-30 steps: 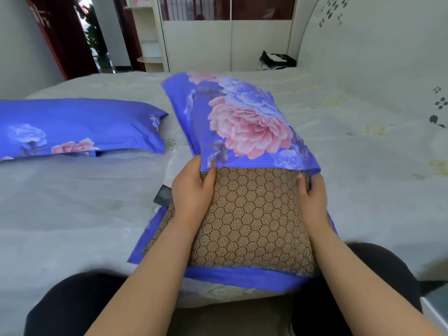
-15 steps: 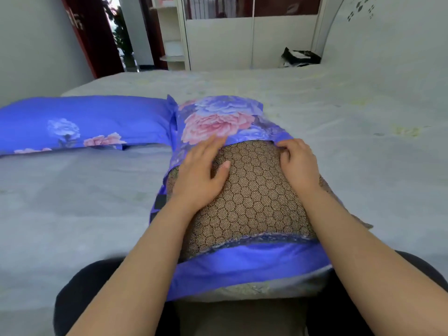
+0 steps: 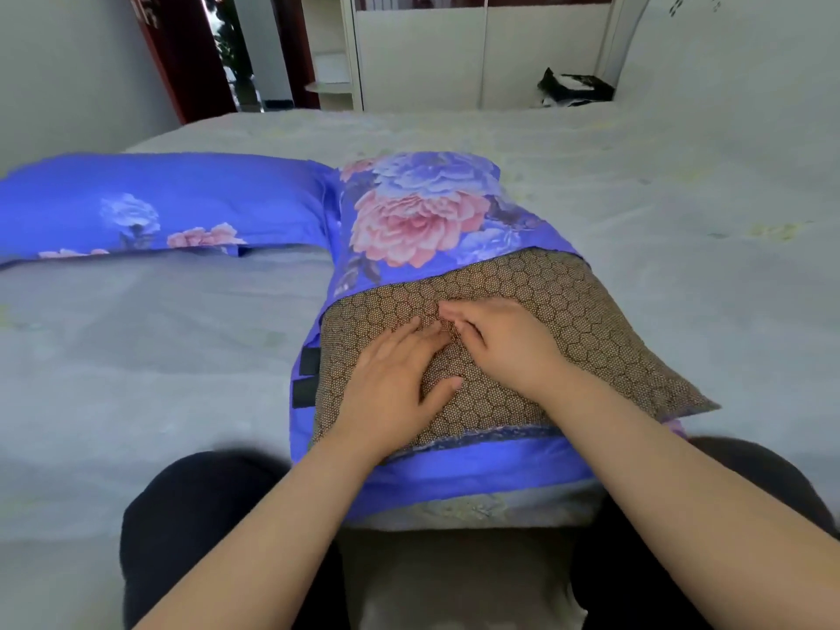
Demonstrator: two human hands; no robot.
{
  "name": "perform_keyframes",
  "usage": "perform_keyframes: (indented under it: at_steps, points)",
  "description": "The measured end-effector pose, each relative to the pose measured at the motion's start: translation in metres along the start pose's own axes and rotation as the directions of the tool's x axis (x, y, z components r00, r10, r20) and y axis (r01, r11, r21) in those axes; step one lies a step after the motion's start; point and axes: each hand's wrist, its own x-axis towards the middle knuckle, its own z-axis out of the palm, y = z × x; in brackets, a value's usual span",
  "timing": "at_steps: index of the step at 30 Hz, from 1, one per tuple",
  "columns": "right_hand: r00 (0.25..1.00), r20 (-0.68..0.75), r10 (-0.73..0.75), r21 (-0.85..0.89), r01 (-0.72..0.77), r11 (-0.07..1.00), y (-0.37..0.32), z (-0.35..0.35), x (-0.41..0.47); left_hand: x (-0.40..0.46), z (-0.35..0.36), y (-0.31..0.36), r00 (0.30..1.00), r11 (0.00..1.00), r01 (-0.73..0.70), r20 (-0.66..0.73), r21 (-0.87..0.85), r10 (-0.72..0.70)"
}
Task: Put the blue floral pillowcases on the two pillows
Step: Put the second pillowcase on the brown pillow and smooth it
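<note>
A brown honeycomb-patterned pillow (image 3: 568, 320) lies on the bed in front of me, its far half inside a blue floral pillowcase (image 3: 422, 216). The case's lower flap (image 3: 477, 470) lies under the pillow's near end. My left hand (image 3: 395, 384) rests flat on the bare pillow, fingers spread. Beside it, my right hand (image 3: 504, 338) also presses on the pillow top, fingertips meeting the left hand's. A second pillow in its blue floral case (image 3: 150, 206) lies at the left.
The grey bedsheet (image 3: 159, 356) spreads out to the left and right of the pillows. A black-and-white bag (image 3: 572, 86) sits at the far side of the bed by a white wardrobe (image 3: 422, 52). My dark-trousered knees (image 3: 195, 516) are at the bed's near edge.
The raised pillow has been laid flat on the bed. Both hands left the pillowcase opening and slid toward each other onto the middle of the bare pillow.
</note>
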Motion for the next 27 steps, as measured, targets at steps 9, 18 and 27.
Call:
perform_keyframes:
  at_steps: [9, 18, 27]
  points:
    - [0.997, -0.069, -0.041, -0.174, 0.028, 0.984, -0.017, 0.009, -0.028, -0.066, 0.015, -0.015, 0.998, 0.966, -0.069, 0.006, 0.250, 0.070]
    - [0.996, 0.029, -0.089, -0.424, 0.093, 0.901, -0.035, 0.026, -0.057, -0.002, -0.053, 0.000, 0.962, 0.934, -0.274, 0.056, 0.229, 0.269]
    - [0.964, -0.253, -0.081, -0.269, 0.010, 0.963, -0.011, 0.022, -0.014, -0.017, -0.030, 0.003, 0.817, 0.982, -0.186, -0.549, 0.039, 0.177]
